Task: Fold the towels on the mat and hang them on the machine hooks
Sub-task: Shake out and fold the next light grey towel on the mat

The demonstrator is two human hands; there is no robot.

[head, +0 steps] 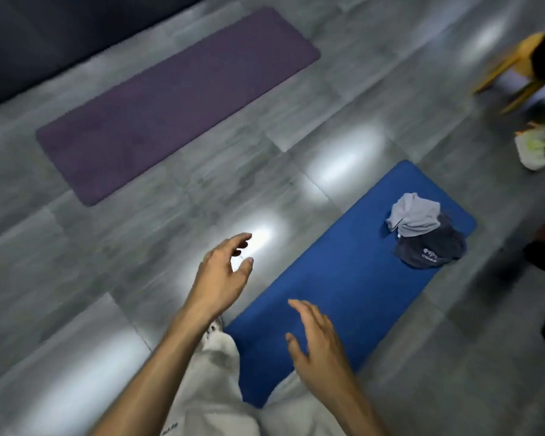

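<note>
Both our left hand [222,272] and right hand [320,338] were empty, fingers loose. The light towel [414,215] lay crumpled on the dark towel [430,248] at the blue mat [337,278]'s far end, so reaching came first, we judged.

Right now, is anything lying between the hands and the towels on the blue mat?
Nothing visible: only bare blue mat lies between the right hand, the left hand and the crumpled towels.

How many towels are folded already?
None yet. The light grey towel and dark towel lie crumpled together on the blue mat. The left hand and right hand hold nothing. Folding and hanging are both left; no hooks are in view.
</note>
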